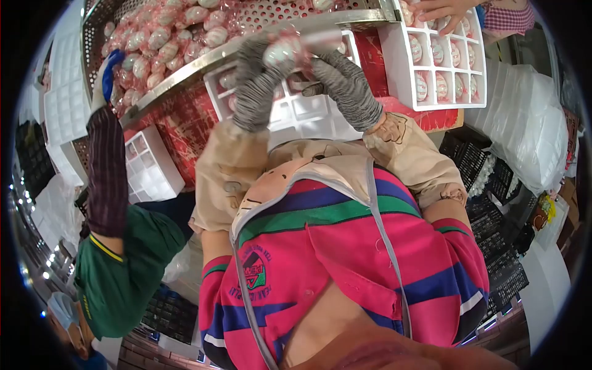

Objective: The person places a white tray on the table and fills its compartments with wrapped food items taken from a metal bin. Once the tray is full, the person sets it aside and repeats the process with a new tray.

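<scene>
My left hand (pixel 256 89), in a grey striped knit glove, grips an egg-shaped item in clear, red-printed wrap (pixel 282 53), blurred by motion. Close to its right side is my right hand (pixel 345 86), gloved alike, thumb and fingers pointing toward the wrapped item; blur hides whether they hold its film. A pale streak above them is too smeared to name. Below both hands lies a white divided tray (pixel 299 117), with similar wrapped items in some upper compartments and bare lower ones.
A metal perforated bin (pixel 203 61) holds many wrapped pieces (pixel 159 38). At right, another person's hand (pixel 445 11) reaches over a white tray (pixel 402 92). At left, a co-worker's blue-gloved hand (pixel 111 73) touches the bin, near a smaller tray (pixel 148 166). Black crates (pixel 493 246) stand right.
</scene>
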`<action>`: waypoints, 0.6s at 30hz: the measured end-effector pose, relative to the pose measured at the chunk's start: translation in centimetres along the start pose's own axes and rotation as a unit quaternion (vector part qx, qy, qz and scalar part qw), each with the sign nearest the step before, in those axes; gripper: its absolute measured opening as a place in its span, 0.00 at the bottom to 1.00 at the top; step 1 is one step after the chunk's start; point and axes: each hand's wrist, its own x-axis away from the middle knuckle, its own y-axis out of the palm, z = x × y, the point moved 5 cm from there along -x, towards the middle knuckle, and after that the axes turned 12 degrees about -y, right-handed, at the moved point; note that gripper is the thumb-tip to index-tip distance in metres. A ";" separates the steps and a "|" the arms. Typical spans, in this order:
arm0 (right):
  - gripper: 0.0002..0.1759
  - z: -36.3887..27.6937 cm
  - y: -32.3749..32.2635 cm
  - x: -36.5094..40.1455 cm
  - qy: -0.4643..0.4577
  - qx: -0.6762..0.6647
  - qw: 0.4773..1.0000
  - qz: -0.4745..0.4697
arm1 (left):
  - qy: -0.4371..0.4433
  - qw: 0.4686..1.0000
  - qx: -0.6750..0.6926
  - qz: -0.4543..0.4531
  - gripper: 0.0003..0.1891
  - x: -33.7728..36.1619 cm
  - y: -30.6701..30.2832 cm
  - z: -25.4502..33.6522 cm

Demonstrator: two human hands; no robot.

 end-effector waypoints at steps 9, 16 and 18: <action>0.21 0.4 -2.2 2.5 0.049 0.218 0.974 -0.029 | -0.050 0.893 -0.443 -0.058 0.37 3.6 0.9 -1.6; 0.20 1.1 -3.1 3.5 0.020 0.203 0.979 -0.021 | -0.267 0.957 -0.065 -0.096 0.37 3.6 0.5 -3.6; 0.19 2.2 -4.0 3.4 0.013 0.185 0.983 -0.006 | -0.254 0.959 -0.093 -0.086 0.33 3.6 0.6 -4.2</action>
